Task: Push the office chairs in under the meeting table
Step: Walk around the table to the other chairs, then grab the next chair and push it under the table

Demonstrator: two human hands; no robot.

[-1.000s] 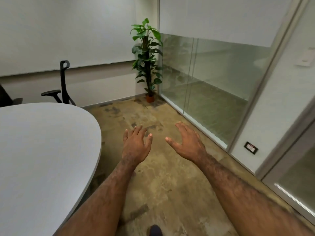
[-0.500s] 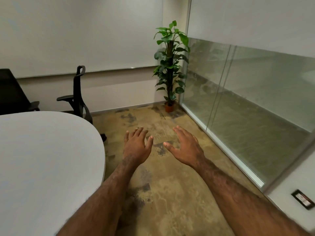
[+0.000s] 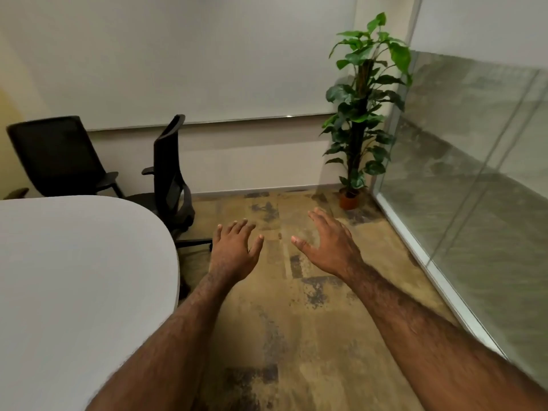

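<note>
Forearms: I see both bare, reaching forward from the bottom edge over the floor
Left hand: palm down, fingers spread and empty, hanging in the air just beside the table's curved end, touching nothing
Right hand: also empty, fingers splayed and palm turned slightly inward, near the left one but apart from it
Carpet: tan with dark blotches, under both my hands
Meeting table: white top with a rounded end, filling the lower left
Nearer office chair: black mesh back, seen side-on, at the table's far rounded corner; its seat sits just at the table edge and one base leg sticks out on the carpet close to my left hand
Farther office chair: black, behind the table at left, back facing me, lower part hidden by the tabletop
Potted plant: tall, green, in a terracotta pot in the far corner
Glass partition: frosted, along the right side
Wall blind: pale, across the back
</note>
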